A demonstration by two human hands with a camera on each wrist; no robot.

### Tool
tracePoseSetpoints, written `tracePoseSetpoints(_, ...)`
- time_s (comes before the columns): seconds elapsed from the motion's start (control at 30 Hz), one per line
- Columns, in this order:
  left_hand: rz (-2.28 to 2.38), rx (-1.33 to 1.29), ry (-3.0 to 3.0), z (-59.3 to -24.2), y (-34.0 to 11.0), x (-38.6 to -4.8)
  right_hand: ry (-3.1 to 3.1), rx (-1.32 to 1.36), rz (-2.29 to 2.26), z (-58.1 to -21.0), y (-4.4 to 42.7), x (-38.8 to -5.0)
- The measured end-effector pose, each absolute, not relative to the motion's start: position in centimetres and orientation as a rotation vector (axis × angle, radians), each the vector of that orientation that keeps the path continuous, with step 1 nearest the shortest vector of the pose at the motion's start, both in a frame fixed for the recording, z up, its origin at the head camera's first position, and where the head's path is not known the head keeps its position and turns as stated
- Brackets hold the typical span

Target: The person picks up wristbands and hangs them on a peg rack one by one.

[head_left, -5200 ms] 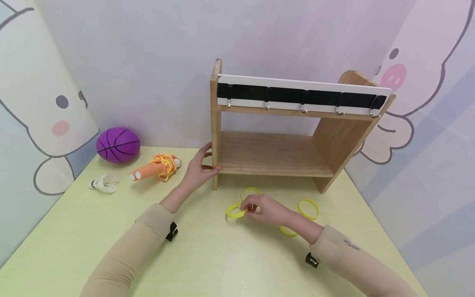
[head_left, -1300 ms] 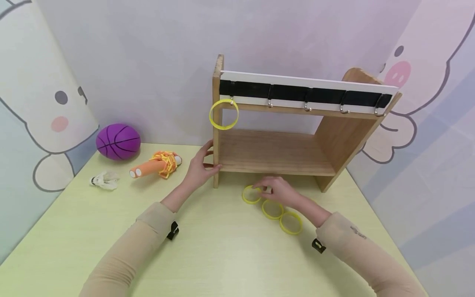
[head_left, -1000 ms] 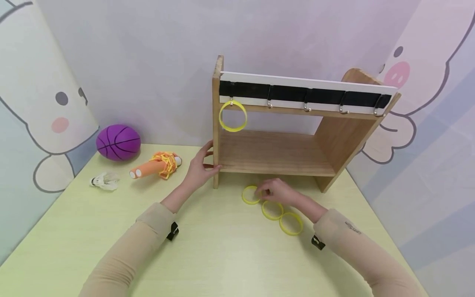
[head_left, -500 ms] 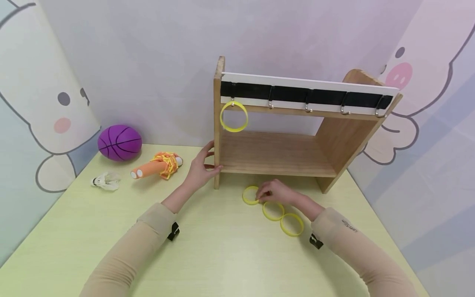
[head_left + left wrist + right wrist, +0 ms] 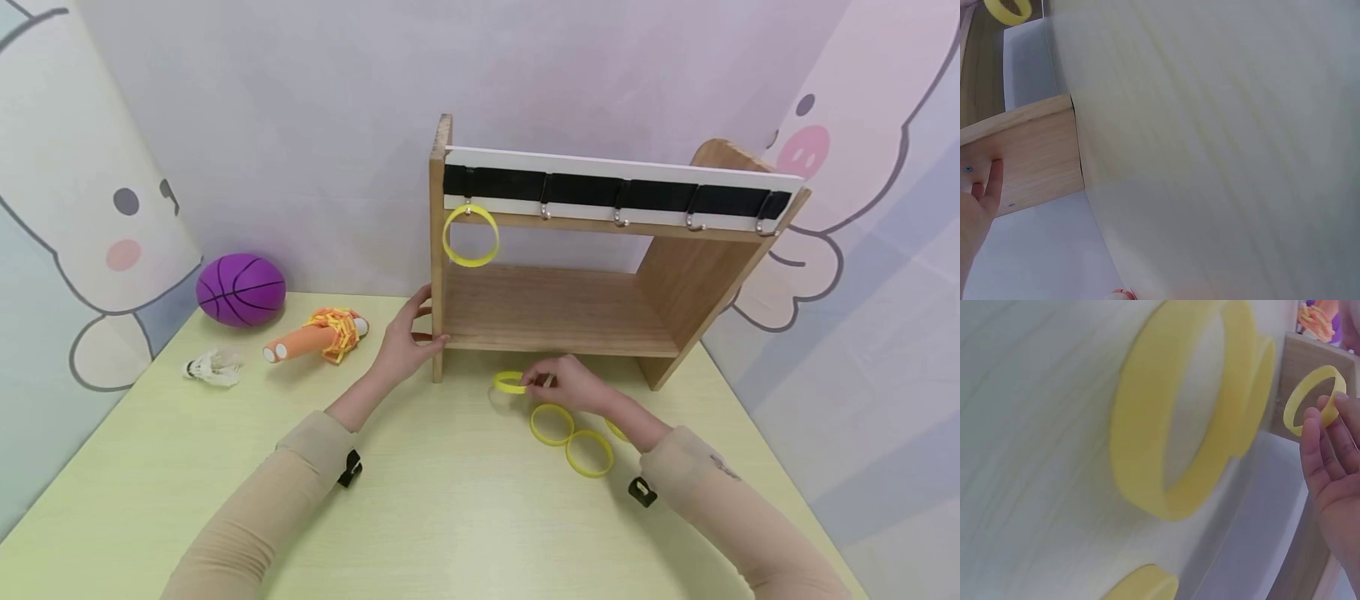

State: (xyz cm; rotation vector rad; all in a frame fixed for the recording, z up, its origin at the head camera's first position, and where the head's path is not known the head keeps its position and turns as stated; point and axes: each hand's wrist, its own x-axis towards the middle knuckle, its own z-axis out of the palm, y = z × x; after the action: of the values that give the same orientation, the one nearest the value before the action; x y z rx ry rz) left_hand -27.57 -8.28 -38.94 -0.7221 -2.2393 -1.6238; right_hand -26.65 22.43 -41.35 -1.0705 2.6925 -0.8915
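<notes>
My left hand (image 5: 405, 342) holds the left side panel of the wooden shelf (image 5: 555, 308), its thumb at the front edge. In the left wrist view its fingers (image 5: 996, 178) touch the panel's outer face. My right hand (image 5: 573, 385) pinches a yellow ring (image 5: 507, 383) just above the table, before the shelf; the right wrist view shows this ring (image 5: 1294, 406) between thumb and fingers. Another yellow ring (image 5: 447, 237) hangs from the leftmost hook. On the table lie more yellow rings (image 5: 552, 444), one partly hidden under my right forearm (image 5: 633, 425).
Across the shelf's top runs a white board with a black strip (image 5: 585, 190) and several metal hooks (image 5: 621, 220). To the left sit a purple ball (image 5: 241, 290), an orange stick with an orange-yellow wrap (image 5: 311, 337) and a white shuttlecock (image 5: 213, 367). Printed walls enclose the table.
My right hand hung a yellow ring on the leftmost hook, returned to the table, then pinched and raised another ring. My left hand stays at the shelf panel.
</notes>
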Motion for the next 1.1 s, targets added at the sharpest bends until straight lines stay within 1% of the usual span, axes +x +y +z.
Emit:
tracePoseSetpoints(0.23,-1.633,-0.734,-2.231,-38.9,-8.3,-27.5,2.678,-0.898,-1.072,-39.6,22.2,-25.6)
tracePoseSetpoints(0.4,-1.639,-0.728,-2.236,-38.9,-8.2,-27.4,2.622,-0.857,-1.162,-38.4,22.1,-24.9)
tracePoseSetpoints(0.63,-1.596,-0.732,-2.253,-39.0,-8.3,-27.7,2.571,-0.928,-1.281,-36.8,22.1,-23.9)
tracePoseSetpoints(0.87,-1.633,-0.718,-2.233,-41.7,-8.6,-30.1,2.557,-1.003,-1.425,-34.9,22.1,-23.0)
tracePoseSetpoints(1.1,-1.621,-0.732,-2.225,-42.0,-8.7,-30.3,2.541,-1.115,-1.59,-33.0,21.7,-22.4)
